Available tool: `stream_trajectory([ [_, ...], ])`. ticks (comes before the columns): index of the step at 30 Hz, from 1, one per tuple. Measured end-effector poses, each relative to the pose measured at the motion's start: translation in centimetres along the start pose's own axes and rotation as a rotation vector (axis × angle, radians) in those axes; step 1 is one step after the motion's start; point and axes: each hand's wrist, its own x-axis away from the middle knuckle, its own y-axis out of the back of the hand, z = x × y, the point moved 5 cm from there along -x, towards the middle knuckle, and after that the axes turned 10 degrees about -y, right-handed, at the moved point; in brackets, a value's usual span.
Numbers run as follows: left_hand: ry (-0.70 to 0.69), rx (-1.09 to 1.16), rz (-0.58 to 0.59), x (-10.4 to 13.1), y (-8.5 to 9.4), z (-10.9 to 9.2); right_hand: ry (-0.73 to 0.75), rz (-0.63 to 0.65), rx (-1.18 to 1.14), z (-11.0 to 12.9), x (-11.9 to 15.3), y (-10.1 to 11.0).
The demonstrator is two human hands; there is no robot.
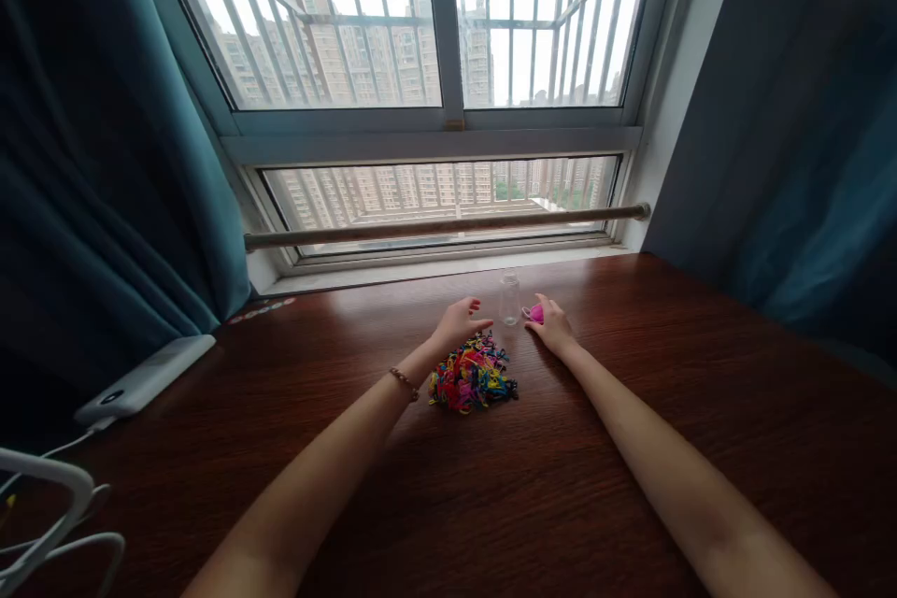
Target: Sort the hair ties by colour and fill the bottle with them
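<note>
A clear, open-topped bottle [510, 301] stands upright on the dark wooden table between my two hands. My left hand [460, 322] is just left of it, fingers apart and holding nothing. Below that hand lies a heap of small multicoloured hair ties [471, 378], in red, yellow, pink, blue and black. On the bottle's right, my right hand [553, 325] has its fingers curled around a bright pink cap with a loop [536, 313]. Part of the cap is hidden by the fingers.
A white power bank [147, 378] with a cable lies on the table [294, 476] at the left. White curved tubing [70, 486] sticks in at the lower left. A metal rail [448, 226] runs across the window behind the table, and blue curtains [126, 140] hang beside it.
</note>
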Motion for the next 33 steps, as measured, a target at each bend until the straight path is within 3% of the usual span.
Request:
stream_trajectory([
  [5, -0.096, -0.111, -0.215, 7.1, 3.8, 0.2, 0.011, 0.014, -0.019, 0.0, 0.1, -0.2],
  [9, -0.089, -0.143, -0.320, 12.3, 5.3, 1.1, 0.019, -0.043, -0.047, 0.6, 0.5, 0.7],
  [12, -0.005, -0.095, -0.348, 13.9, 5.6, 2.0, 0.039, -0.216, -0.070, 1.8, 1.0, 2.6],
  [14, 0.025, -0.063, -0.338, 14.0, 5.6, 2.2, 0.004, -0.349, -0.109, 2.6, 1.7, 3.9],
  [16, 0.018, -0.056, -0.308, 13.7, 5.5, 1.9, -0.045, -0.401, -0.162, 3.4, 2.7, 4.5],
  [18, -0.029, -0.077, -0.286, 13.6, 5.5, 1.2, -0.020, -0.299, -0.216, 4.6, 4.0, 4.3],
  [21, -0.174, -0.156, -0.254, 13.8, 5.4, -0.5, 0.153, 0.004, -0.272, 6.8, 7.0, 3.4],
  [23, -0.300, -0.210, -0.186, 14.0, 4.9, -2.0, 0.252, 0.141, -0.288, 8.0, 9.1, 3.5],
  [27, -0.480, -0.301, 0.013, 14.3, 3.2, -4.0, 0.332, 0.272, -0.310, 8.9, 10.9, 4.6],
  [29, -0.485, -0.316, 0.022, 14.2, 3.0, -4.2, 0.330, 0.383, -0.346, 8.7, 10.6, 4.6],
  [33, -0.370, -0.241, -0.128, 13.7, 4.0, -3.1, 0.338, 0.590, -0.362, 7.9, 10.0, 4.0],
])
